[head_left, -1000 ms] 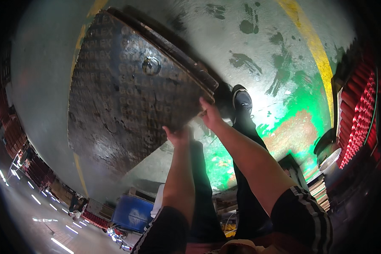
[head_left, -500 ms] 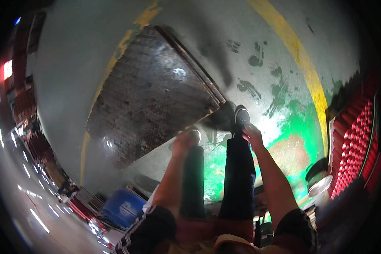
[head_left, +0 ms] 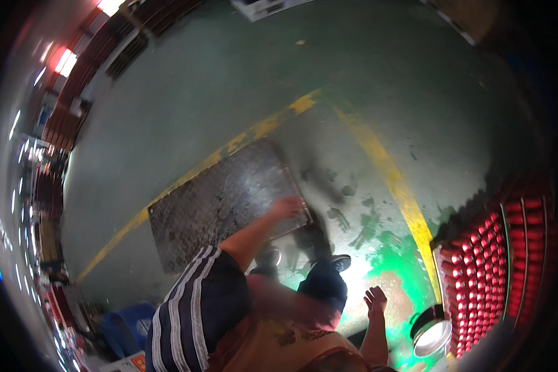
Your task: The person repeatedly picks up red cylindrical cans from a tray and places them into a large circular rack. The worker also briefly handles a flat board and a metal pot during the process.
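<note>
A dark, worn, metal-looking rectangular plate (head_left: 214,201) lies on the floor in front of me. My left hand (head_left: 287,208) is over its right end, close to the near right corner. Motion smears its fingers, and I cannot tell whether it touches the plate. My right hand (head_left: 376,299) hangs out to the right, above the wet green floor, with fingers apart and nothing in them. Below, my dark shoe (head_left: 340,263) stands just short of the plate's corner.
Yellow floor lines (head_left: 372,149) run beyond and right of the plate. To the right stand rows of shiny red rounded things (head_left: 477,279) and a white-rimmed round container (head_left: 432,338). A blue drum-like container (head_left: 130,325) is at lower left. Stacked pallets (head_left: 62,127) line the left.
My view has shifted, showing more floor ahead. My left hand has moved from the plate's near edge by my foot to over its right end. My right hand has left my shoe and swung right.
</note>
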`<state>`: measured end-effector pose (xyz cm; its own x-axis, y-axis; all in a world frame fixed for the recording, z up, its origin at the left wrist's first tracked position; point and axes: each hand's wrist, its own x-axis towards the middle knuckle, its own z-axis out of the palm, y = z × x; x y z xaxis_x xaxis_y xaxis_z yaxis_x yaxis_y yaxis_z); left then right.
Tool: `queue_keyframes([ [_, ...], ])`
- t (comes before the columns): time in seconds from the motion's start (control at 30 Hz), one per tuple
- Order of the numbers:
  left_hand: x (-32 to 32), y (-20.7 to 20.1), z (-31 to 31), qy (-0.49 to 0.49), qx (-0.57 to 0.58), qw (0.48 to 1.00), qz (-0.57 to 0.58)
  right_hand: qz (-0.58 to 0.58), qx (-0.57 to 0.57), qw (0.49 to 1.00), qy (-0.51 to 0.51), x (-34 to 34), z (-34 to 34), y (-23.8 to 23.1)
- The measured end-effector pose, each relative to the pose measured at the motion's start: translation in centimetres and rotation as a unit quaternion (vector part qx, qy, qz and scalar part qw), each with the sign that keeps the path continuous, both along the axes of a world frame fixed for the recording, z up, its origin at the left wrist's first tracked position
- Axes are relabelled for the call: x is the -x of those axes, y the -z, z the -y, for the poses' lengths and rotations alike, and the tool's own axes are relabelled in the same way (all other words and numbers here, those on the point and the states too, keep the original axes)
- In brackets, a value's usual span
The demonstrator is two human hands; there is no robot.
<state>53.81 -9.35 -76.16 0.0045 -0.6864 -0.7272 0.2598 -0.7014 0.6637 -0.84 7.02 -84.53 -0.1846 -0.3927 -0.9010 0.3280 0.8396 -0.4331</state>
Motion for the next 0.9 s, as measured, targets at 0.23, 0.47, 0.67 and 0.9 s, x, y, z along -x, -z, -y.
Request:
queue_keyframes([
  [0.23, -0.7, -6.6, 7.4, 0.079, -0.070, 0.983, 0.151, -0.024, 0.185, 0.982, 0.025, -2.3, 5.1, -6.5],
  [0.47, 4.8, -2.1, 13.1, 0.273, -0.107, 0.948, 0.126, -0.061, 0.197, 0.961, 0.183, 3.6, 10.0, -11.3],
  [0.67, 18.8, 3.9, 26.6, 0.584, 0.032, 0.779, 0.227, -0.299, 0.086, 0.949, -0.046, 9.1, 10.7, -7.0],
  [0.9, 51.5, 5.4, 33.1, 0.668, 0.342, 0.651, 0.118, -0.373, 0.084, 0.923, -0.045, 17.1, 17.9, -4.2],
])
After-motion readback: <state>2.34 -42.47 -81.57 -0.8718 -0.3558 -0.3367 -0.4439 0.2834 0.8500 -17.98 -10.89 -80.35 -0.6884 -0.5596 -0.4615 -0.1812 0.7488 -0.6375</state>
